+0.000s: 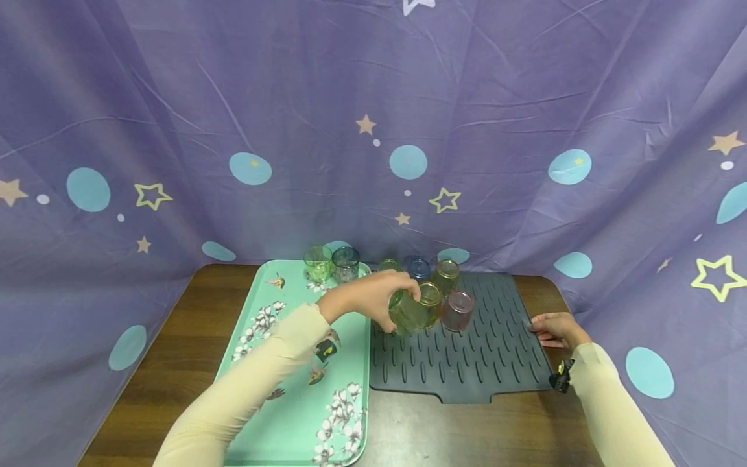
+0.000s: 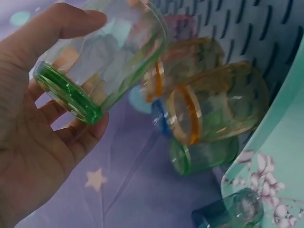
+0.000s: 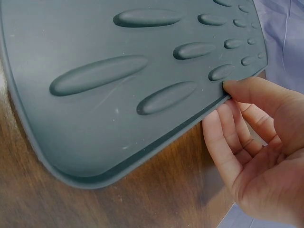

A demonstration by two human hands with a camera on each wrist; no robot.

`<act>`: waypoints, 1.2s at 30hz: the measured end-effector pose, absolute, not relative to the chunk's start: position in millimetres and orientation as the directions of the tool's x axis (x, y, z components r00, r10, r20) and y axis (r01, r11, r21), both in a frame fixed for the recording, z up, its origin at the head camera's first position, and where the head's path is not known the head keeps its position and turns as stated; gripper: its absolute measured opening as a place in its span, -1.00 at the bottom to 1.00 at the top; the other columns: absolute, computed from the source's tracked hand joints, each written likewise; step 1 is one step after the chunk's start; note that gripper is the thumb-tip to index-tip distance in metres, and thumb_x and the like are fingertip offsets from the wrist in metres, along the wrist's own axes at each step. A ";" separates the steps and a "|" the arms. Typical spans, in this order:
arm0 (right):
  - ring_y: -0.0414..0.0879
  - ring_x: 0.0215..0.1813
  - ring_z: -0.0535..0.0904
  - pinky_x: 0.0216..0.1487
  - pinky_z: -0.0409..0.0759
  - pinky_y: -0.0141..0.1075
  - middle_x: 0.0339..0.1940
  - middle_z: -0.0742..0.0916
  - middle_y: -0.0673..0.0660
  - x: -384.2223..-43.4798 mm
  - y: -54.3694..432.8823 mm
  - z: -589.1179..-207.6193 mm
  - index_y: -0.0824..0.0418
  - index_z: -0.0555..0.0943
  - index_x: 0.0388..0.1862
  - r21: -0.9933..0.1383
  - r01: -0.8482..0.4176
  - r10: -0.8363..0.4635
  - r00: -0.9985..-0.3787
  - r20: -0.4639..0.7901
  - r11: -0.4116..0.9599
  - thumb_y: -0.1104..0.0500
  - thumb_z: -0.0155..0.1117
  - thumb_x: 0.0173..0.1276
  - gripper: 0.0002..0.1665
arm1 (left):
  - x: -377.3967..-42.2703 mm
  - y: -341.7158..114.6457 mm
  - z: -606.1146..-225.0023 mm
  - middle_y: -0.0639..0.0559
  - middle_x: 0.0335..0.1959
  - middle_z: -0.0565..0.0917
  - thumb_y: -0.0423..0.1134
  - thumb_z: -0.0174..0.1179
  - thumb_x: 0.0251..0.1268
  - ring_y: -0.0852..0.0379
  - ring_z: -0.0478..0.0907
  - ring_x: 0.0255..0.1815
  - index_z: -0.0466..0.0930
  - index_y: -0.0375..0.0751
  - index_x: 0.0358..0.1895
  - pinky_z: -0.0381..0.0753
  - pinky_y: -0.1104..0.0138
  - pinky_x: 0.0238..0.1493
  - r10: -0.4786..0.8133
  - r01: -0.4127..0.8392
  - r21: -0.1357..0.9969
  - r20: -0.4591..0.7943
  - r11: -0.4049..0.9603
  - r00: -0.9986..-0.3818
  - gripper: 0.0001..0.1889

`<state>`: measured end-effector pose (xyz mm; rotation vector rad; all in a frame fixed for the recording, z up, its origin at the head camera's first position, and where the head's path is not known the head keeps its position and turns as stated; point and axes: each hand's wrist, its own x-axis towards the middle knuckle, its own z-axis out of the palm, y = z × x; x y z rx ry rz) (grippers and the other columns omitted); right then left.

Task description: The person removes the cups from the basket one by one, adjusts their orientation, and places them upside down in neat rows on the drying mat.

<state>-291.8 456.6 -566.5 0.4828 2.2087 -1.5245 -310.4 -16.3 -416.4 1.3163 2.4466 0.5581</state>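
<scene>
- Grips a green glass [image 1: 406, 316] in the left hand [image 1: 379, 295], thumb on one side and fingers curled round the other; shows a thick green band near the palm in the left-wrist view.
- Holds that glass over the left part of the dark mat [image 1: 467, 363], just beside the near amber glass [image 1: 432, 312]; cannot tell about contact with the mat.
- Pinches the mat's right edge with the right hand [image 1: 556, 329], about midway along, thumb on top and fingers curled below.
- Has five more glasses grouped on the mat's far left part: the near amber glass and a pink glass [image 1: 458, 314] in front, side by side; a second green glass [image 1: 390, 264], a blue glass [image 1: 419, 268] and the far amber glass [image 1: 446, 279] in a row behind.
- Hides part of the second green glass behind the left hand in the head view.
- Has two glasses on the mint tray [image 1: 286, 425] too, a light-green one [image 1: 318, 264] and a dark-blue one [image 1: 346, 264], close together at its far end.
- Has tray and mat next to each other on the brown worktop [image 1: 420, 431], tray on the left, printed with flowers and birds.
- Wears pale sleeves [image 1: 251, 395] on both arms.
- Faces a purple curtain [image 1: 327, 84] with stars and pale-blue ovals.
</scene>
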 end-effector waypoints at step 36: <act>-0.22 -0.48 0.63 -0.32 0.74 -0.33 -0.57 0.66 -0.06 -293.8 456.6 -566.6 0.26 0.63 -0.31 -0.785 0.513 0.059 -0.847 -0.528 0.348 0.33 0.29 0.39 -0.95 | -293.6 30.6 -498.3 0.23 0.02 0.59 -0.17 0.72 -0.27 0.21 0.42 -0.07 0.60 0.23 -0.01 0.57 0.36 -0.07 0.821 0.893 -0.097 -0.360 0.439 -0.443 -0.36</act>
